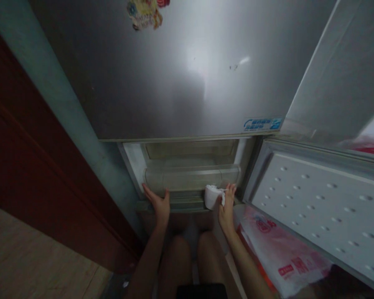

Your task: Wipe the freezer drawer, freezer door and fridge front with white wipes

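A pale see-through drawer (pixel 193 176) sits in the lower compartment of a fridge. My left hand (pixel 160 204) is at the drawer's left front corner, thumb and fingers spread apart. At the right end of the drawer front is my right hand (pixel 227 207). It pinches a white folded wad of paper or cloth (pixel 212 197) between thumb and fingers, while its other fingers reach up to the drawer's edge. Whether the wad is tissue or cloth I cannot tell.
The lower fridge door (pixel 318 207) stands swung out to the right. Above is the closed silver upper door (pixel 193 74) with magnets. Beneath the lower door lies a red-and-white plastic bag (pixel 283 253). A red-brown door frame (pixel 50 158) stands close on the left.
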A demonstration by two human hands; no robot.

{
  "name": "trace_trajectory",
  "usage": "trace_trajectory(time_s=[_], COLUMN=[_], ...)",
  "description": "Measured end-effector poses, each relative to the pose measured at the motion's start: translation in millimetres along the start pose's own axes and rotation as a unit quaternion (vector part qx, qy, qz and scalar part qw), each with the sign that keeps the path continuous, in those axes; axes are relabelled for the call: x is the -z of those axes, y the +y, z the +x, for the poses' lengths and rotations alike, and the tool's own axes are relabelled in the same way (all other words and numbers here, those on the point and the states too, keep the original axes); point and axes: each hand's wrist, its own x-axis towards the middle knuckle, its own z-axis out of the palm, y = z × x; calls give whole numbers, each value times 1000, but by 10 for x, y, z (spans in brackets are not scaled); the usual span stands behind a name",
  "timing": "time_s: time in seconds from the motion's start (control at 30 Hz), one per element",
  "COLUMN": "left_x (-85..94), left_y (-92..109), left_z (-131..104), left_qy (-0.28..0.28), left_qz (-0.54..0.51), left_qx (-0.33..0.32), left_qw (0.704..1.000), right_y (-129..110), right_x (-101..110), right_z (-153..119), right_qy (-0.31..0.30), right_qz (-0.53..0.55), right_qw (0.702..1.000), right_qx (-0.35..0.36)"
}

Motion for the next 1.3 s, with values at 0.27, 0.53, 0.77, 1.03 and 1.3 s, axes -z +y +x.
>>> trace_trajectory(time_s=[0.27,0.53,0.77,1.03,1.3], left_x=[77,78,-17,-68,-239], left_y=[98,317,219,179,212], left_z=[24,-54,25,155,246], left_qy=[-23,-91,-96,-114,-123], left_qz=[-4,75,155,165,168], left_qx=[-17,-115,-151,-161,-127], left_qw=[1000,986,972,967,970], right_y=[-149,-347,-229,-238,-195], right_x=[100,232,209,129,126], right_z=[57,309,351,444,636], right_qy=[-7,-3,-5,-15,-40], right_qz=[27,20,-76,-106,-145], right_qw=[1000,999,994,991,987], right_qx=[3,34,78,85,56])
